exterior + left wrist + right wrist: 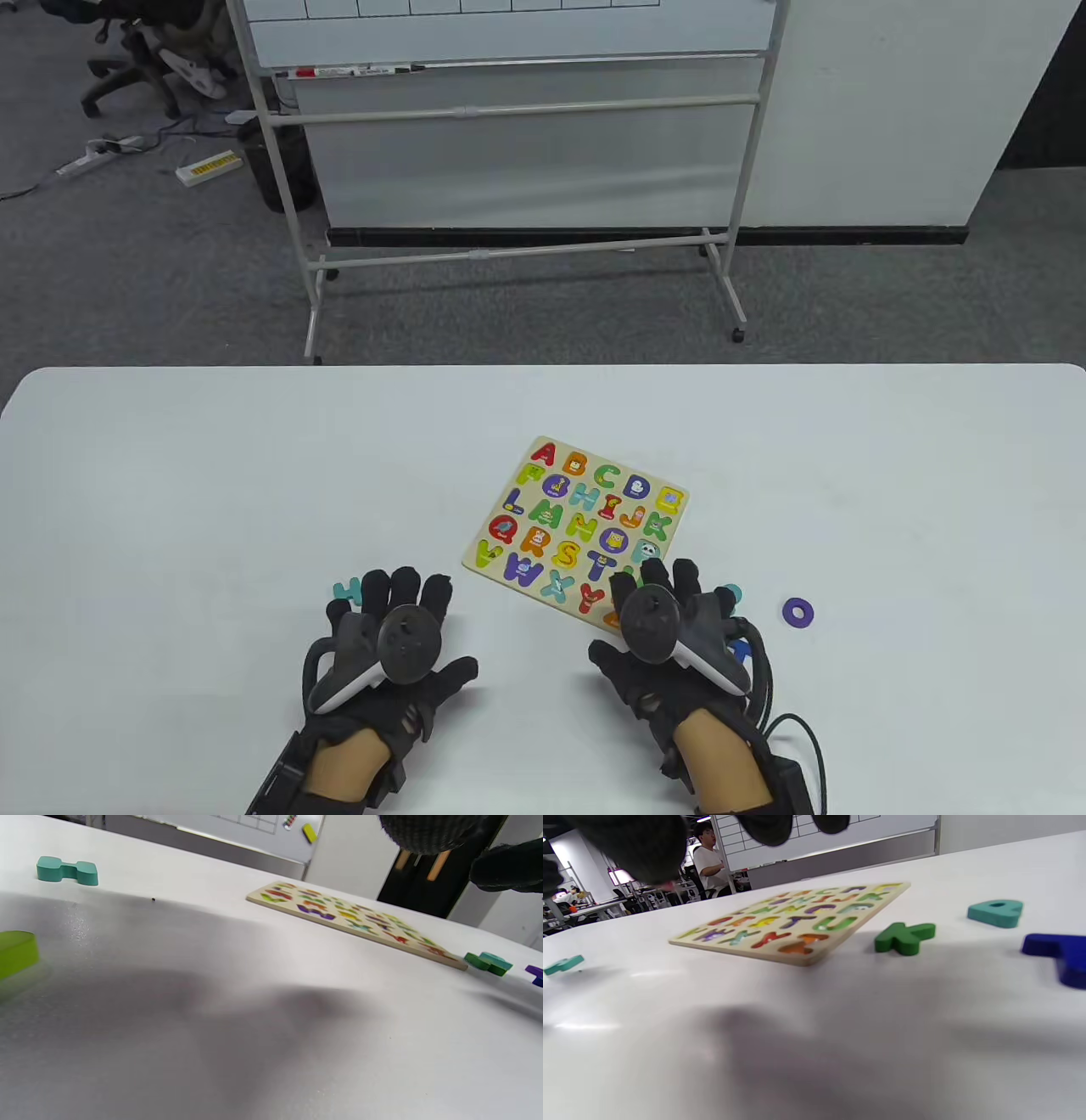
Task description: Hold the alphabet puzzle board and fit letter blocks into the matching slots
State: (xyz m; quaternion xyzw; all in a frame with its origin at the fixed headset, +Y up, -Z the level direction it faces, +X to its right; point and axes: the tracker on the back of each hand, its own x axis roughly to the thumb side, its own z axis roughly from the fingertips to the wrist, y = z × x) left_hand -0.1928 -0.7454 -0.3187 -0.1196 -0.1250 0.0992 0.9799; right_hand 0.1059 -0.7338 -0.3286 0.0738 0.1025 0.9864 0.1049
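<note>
Hovering over the white table (212,475) near its front edge, both hands palm down, fingers spread, gripping nothing. Left hand (386,649) well left of the alphabet puzzle board (577,526), fingertips close to a teal H block (67,871) lying flat on the table; lime-green block (17,951) also beside it at the left wrist view's edge, letter unreadable. Right hand (666,637) at the board's near-right corner, fingertips above that corner; contact with the board cannot be told. Board flat on the table, rotated slightly, most slots filled with coloured letters. Loose blocks right of the board: green K block (903,937) just beside the board's corner, teal block (996,912) further right, dark blue block (1058,957) near it and partly under the right hand in the table view, purple O block (797,611) well apart to the right. Whiteboard stand (517,170) on the floor beyond the table.
</note>
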